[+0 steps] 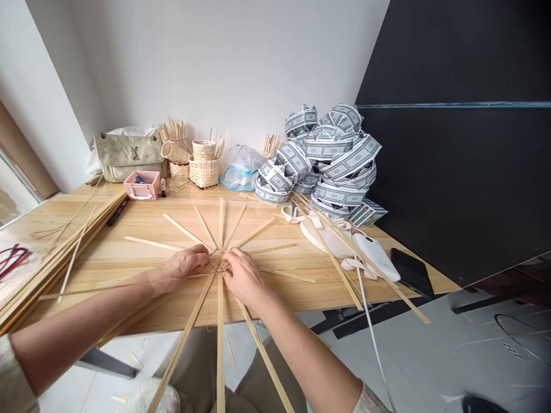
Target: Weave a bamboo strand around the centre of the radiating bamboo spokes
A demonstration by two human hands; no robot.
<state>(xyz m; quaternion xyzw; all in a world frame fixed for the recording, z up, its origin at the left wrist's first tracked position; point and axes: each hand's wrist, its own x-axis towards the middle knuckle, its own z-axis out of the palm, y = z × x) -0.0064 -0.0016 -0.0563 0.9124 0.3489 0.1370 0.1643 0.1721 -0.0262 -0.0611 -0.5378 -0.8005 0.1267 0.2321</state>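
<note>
My left hand (pixel 186 265) and right hand (pixel 243 277) are both pinched down on the strips (pixel 221 229) at their hub, baskets (pixel 203 166) at 12 o'clock.

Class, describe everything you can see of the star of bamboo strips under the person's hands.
The star of bamboo strips is made of thin, flat, pale tan slats crossing at one hub and fanning outward like spokes. It lies flat on the wooden table, its nearer spokes overhanging the front edge. The left hand and right hand cover the hub with their fingertips, where some weaving seems begun.
</note>
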